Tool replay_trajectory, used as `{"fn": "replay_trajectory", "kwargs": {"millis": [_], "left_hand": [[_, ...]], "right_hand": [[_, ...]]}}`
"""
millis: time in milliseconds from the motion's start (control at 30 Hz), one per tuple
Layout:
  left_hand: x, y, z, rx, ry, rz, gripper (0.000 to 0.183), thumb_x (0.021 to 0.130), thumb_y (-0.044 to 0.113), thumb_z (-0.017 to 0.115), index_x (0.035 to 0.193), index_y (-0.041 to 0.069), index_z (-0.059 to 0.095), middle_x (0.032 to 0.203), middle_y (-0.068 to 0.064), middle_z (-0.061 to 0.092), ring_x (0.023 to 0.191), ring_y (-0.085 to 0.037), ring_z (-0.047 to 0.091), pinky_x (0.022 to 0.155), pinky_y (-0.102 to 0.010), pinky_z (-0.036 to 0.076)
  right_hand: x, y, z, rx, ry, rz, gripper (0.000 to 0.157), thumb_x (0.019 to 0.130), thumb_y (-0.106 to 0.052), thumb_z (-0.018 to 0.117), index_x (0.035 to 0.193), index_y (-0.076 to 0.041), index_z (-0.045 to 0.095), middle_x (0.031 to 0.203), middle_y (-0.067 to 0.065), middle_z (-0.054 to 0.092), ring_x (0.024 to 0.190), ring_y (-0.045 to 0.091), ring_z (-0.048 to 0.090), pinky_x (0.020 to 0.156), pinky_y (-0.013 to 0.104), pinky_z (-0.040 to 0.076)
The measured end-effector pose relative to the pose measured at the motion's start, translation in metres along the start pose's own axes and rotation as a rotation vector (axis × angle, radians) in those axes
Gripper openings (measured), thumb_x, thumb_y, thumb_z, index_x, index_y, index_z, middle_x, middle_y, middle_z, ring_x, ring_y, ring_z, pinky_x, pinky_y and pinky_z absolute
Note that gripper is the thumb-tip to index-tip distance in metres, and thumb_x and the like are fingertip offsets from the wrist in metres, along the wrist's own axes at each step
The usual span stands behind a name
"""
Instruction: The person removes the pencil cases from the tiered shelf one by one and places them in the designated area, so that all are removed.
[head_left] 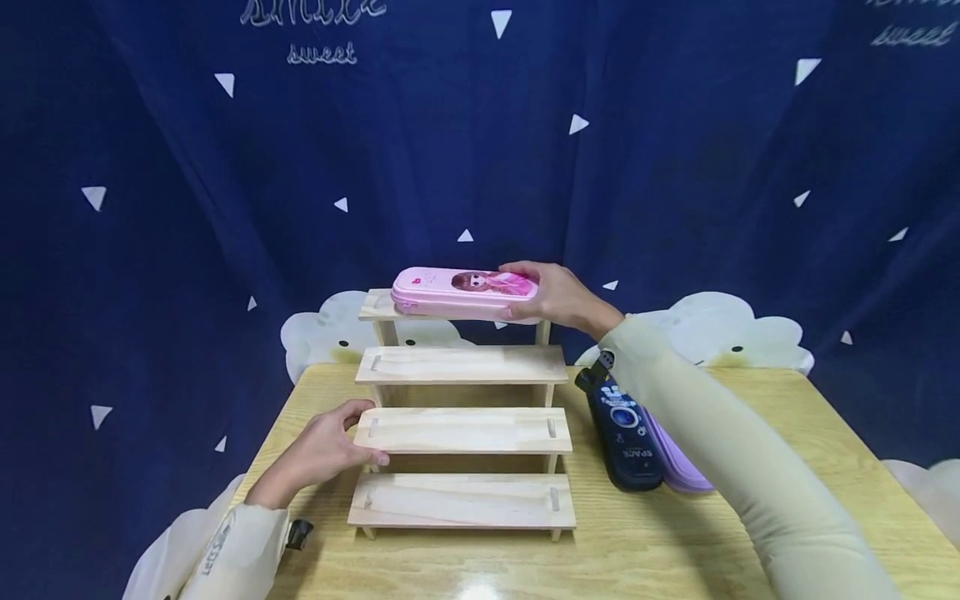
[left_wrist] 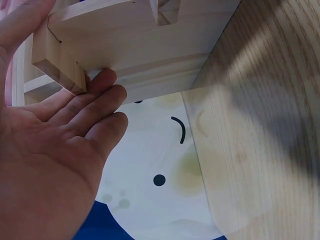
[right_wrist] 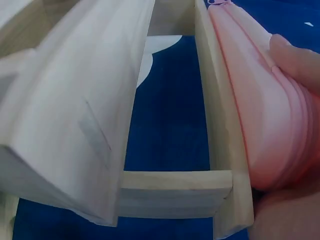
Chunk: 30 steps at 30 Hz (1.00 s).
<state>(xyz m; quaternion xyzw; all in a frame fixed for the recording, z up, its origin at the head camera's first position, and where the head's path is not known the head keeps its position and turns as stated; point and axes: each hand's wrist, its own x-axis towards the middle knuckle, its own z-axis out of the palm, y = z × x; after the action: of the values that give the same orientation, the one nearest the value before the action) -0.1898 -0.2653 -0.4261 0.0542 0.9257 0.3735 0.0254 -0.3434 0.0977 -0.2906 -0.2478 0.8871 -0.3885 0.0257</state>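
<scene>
A pink pencil case point(head_left: 431, 287) with a doll picture on its lid lies lengthwise on the top tier of a stepped wooden display stand point(head_left: 461, 429). My right hand point(head_left: 558, 296) grips the case's right end, thumb at the front and fingers over the far side. In the right wrist view the pink case point(right_wrist: 250, 95) sits against the tier's edge. At the stand's left side, my left hand point(head_left: 330, 442) holds the end of the second-lowest tier between thumb and fingers. The left wrist view shows my left hand's fingers point(left_wrist: 107, 95) beside the tier's wooden end.
Right of the stand, a dark space-print pencil case point(head_left: 626, 437) and a purple case point(head_left: 678, 458) lie side by side on the wood-grain table point(head_left: 787, 442), partly under my right forearm. Behind hangs a dark blue curtain point(head_left: 465, 150) with white triangles; cloud-shaped pieces point(head_left: 705, 325) line the table's edges.
</scene>
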Motion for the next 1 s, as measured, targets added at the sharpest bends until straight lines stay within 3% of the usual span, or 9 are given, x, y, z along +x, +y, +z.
{"fn": "replay_trajectory", "kwargs": {"millis": [267, 533, 800, 1000], "left_hand": [[0.0, -0.002, 0.0, -0.014, -0.007, 0.007, 0.096, 0.063, 0.046, 0.095, 0.14, 0.006, 0.054, 0.135, -0.018, 0.066, 0.13, -0.034, 0.061, 0.103, -0.048, 0.051], [0.0, -0.002, -0.001, 0.001, -0.006, 0.003, 0.097, 0.063, 0.048, 0.094, 0.141, 0.007, 0.053, 0.135, -0.019, 0.066, 0.13, -0.033, 0.061, 0.103, -0.048, 0.051], [0.001, -0.004, 0.0, 0.018, -0.007, 0.012, 0.096, 0.063, 0.049, 0.094, 0.14, 0.008, 0.054, 0.133, -0.018, 0.068, 0.124, -0.029, 0.064, 0.1, -0.045, 0.051], [0.002, -0.005, 0.0, 0.026, -0.012, 0.006, 0.099, 0.063, 0.052, 0.093, 0.142, 0.008, 0.052, 0.135, -0.018, 0.066, 0.129, -0.031, 0.062, 0.102, -0.045, 0.051]], "right_hand": [[-0.027, 0.003, -0.001, 0.005, 0.065, 0.029, 0.074, 0.073, -0.037, 0.088, 0.14, -0.021, 0.06, 0.136, 0.008, 0.064, 0.119, 0.028, 0.056, 0.108, 0.051, 0.045], [-0.076, 0.007, -0.016, -0.019, 0.124, 0.029, 0.071, 0.073, -0.043, 0.089, 0.137, -0.03, 0.061, 0.138, 0.006, 0.063, 0.12, 0.028, 0.057, 0.103, 0.05, 0.049], [-0.145, 0.008, -0.038, -0.06, 0.229, -0.006, 0.071, 0.076, -0.035, 0.09, 0.14, -0.033, 0.059, 0.132, 0.006, 0.067, 0.106, 0.022, 0.06, 0.082, 0.024, 0.053], [-0.189, 0.004, -0.058, -0.103, 0.319, 0.047, 0.073, 0.076, -0.032, 0.09, 0.14, -0.041, 0.056, 0.131, -0.005, 0.064, 0.103, 0.01, 0.058, 0.079, 0.015, 0.047]]}}
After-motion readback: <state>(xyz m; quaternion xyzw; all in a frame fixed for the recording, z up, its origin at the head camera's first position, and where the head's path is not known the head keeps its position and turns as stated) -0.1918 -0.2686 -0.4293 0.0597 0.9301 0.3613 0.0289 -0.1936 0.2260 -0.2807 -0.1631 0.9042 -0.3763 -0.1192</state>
